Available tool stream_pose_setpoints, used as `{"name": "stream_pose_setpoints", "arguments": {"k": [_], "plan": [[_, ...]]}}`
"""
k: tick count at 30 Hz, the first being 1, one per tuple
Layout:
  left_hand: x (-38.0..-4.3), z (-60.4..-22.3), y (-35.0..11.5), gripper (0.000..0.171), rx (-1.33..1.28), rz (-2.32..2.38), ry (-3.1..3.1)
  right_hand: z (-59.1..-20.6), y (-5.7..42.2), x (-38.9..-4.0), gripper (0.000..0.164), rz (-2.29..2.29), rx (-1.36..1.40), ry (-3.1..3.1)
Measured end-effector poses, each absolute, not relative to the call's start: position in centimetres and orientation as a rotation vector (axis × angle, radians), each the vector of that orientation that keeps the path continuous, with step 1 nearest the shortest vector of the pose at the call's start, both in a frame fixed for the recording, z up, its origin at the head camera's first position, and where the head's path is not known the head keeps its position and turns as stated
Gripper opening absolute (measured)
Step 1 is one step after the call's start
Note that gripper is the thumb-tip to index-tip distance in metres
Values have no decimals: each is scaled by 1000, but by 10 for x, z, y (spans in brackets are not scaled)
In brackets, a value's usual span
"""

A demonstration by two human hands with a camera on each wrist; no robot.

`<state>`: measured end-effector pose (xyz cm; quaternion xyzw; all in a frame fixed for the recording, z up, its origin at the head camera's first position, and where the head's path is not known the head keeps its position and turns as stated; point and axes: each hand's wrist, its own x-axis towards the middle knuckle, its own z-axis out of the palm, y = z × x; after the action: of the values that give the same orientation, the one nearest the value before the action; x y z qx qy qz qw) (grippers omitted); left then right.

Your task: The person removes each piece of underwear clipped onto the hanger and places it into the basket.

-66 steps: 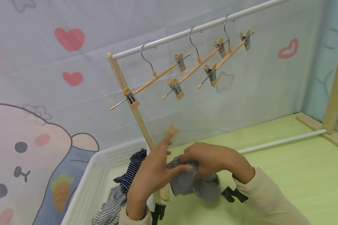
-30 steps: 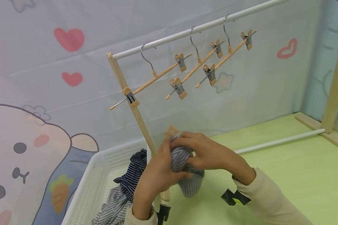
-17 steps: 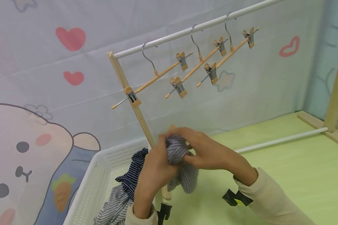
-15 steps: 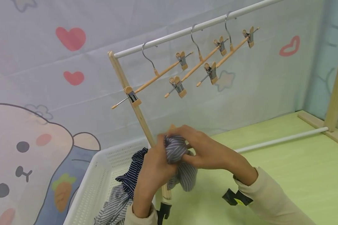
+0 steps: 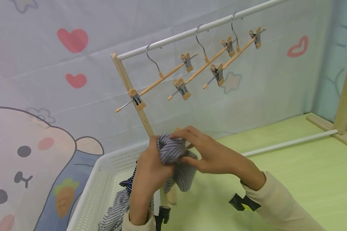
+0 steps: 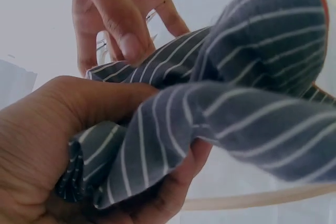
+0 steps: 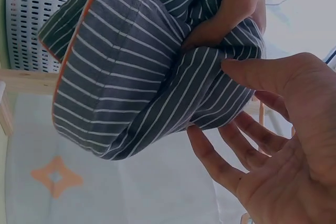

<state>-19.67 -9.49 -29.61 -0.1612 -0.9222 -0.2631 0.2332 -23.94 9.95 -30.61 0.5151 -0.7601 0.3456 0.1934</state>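
Note:
Both hands hold a small bluish-grey garment [image 5: 172,150] with white stripes above the table, in front of the rack's left post. My left hand [image 5: 150,173] grips its bunched part between thumb and fingers. In the left wrist view the cloth [image 6: 163,129] is folded over that hand, and a rounded part sticks out to the right. An orange-edged hem shows on the garment [image 7: 121,77] in the right wrist view. My right hand [image 5: 215,155] has its thumb on one side of the cloth and its bent fingertips on the other, a loose hold.
A white basket [image 5: 88,192] at left holds a navy striped garment [image 5: 128,183] and a light striped one [image 5: 115,208]. Clip hangers [image 5: 163,77] hang from the white rail [image 5: 176,38]. A low white rod [image 5: 292,141] runs over the green table [image 5: 263,192].
The left hand, spread at first, has taken hold of the garment. Both hands have lifted it and shifted it left toward the basket. The right fingers have moved onto its upper edge.

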Motion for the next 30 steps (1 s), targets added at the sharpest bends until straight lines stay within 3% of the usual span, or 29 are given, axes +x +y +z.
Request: {"name": "stream_pose_setpoints", "arguments": {"k": [5, 22, 30], "plan": [[-195, -292, -103, 68, -412, -722, -2509, -304, 100, -238, 58, 968, 1438, -2126], [-195, -284, -151, 53, -244, -666, -2397, -307, 99, -238, 55, 904, 1411, -2154], [-195, -282, -165, 56, -107, -656, -2395, -308, 99, -239, 57, 885, 1401, -2185]]}}
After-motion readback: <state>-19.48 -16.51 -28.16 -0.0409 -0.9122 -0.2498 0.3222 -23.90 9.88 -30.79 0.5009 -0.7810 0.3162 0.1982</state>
